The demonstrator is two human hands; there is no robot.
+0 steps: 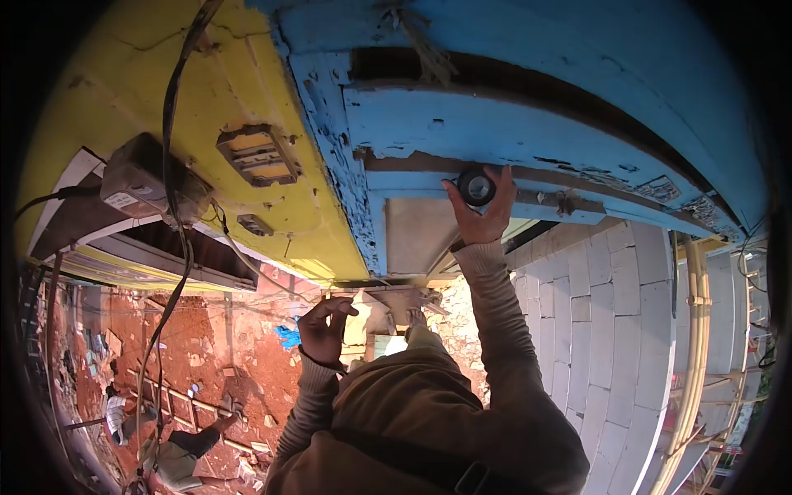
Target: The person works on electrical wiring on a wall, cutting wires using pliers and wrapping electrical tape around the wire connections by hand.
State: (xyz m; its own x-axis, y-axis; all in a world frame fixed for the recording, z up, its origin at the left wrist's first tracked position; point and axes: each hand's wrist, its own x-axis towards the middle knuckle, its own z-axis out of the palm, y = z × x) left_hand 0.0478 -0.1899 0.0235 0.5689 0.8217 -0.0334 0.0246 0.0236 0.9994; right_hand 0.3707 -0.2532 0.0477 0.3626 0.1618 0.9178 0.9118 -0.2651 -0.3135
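My right hand [487, 210] is raised against the blue wooden frame [412, 183], its thumb and fingers closed around a round black object [477, 188] with a grey centre. It looks like a small roll or disc; I cannot make out its exact kind. The object is at the lower blue rail, above a pale panel [417, 235]. Lower down and to the left, my left hand [324, 332] hangs in the air in front of my body. Its fingers are loosely bent and apart, and nothing shows in them.
A yellow wall [272, 82] carries a grey electrical box [148, 186] and an open socket frame [257, 154]. Dark cables [171, 124] hang on the left. Two people are below near a wooden ladder [177, 404]. Bamboo poles [695, 330] stand beside the grey block wall [594, 305].
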